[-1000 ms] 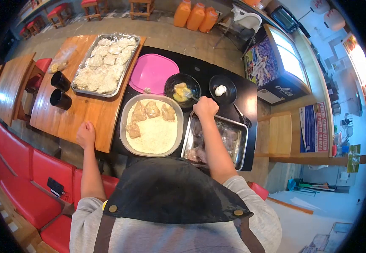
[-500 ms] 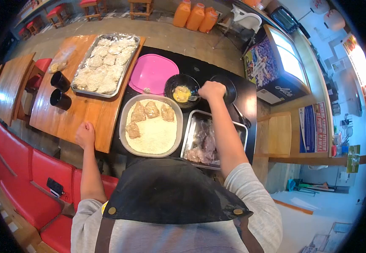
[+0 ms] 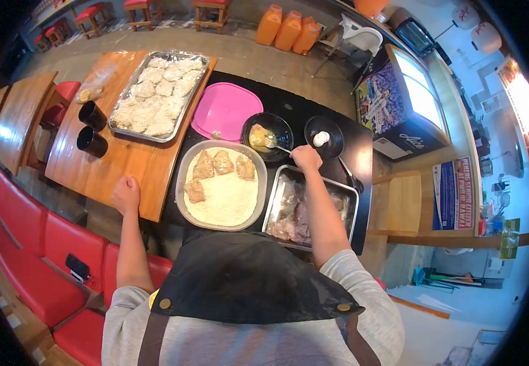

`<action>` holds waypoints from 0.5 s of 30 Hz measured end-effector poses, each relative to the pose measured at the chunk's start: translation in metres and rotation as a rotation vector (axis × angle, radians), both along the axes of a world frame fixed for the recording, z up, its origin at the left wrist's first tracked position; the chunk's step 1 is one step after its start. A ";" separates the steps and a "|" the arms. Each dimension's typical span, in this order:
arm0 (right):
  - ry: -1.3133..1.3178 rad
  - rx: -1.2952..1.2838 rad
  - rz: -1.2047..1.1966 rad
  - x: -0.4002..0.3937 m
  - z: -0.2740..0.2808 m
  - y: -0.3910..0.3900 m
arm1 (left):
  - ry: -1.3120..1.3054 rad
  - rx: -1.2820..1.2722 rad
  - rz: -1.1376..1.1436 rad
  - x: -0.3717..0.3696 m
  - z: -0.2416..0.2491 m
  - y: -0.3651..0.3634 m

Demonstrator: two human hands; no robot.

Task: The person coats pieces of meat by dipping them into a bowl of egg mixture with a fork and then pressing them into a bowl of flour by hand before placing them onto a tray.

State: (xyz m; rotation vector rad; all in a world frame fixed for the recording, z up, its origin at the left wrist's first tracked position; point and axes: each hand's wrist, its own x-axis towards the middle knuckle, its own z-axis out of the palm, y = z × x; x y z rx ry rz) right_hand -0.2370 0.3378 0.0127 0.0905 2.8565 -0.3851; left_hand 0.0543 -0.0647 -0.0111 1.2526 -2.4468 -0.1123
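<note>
My right hand (image 3: 306, 158) is closed round the handle of a fork (image 3: 281, 148), whose tines are in a black bowl (image 3: 288, 129). Yellow beaten egg (image 3: 257, 139) and a lumpy, paler piece, perhaps meat, lie in that bowl. Under my right forearm is a metal tray (image 3: 355, 210) of raw meat (image 3: 301, 222). A whitish tub (image 3: 263, 201) beside it contains pale crumbs (image 3: 224, 198) and several coated meat pieces (image 3: 223, 163). My left hand (image 3: 126, 195) rests as a loose fist at the wooden table's edge; whether anything is inside it is hidden.
A foil-lined tray (image 3: 113, 126) of crumbed pieces sits on the wooden table (image 3: 136, 160), near two black cups (image 3: 92, 142) and a plastic bag (image 3: 96, 82). A pink lid (image 3: 228, 110) lies behind the tub. On the right, a black plate (image 3: 331, 125) bears white eggshells (image 3: 321, 138).
My right hand has moved back toward me and slightly right with the fork, uncovering the plate of eggshells. The egg bowl's contents look shifted. My left hand stays at the table edge.
</note>
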 end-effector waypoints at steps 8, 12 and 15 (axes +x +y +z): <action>0.101 -0.143 -0.046 0.022 0.039 0.024 | 0.074 0.064 -0.026 0.001 -0.002 0.001; 0.143 -0.150 -0.074 0.024 0.056 0.031 | 0.028 0.016 -0.021 0.002 -0.002 0.000; 0.162 -0.163 -0.087 0.029 0.080 0.029 | 0.046 0.003 -0.022 0.002 -0.004 0.000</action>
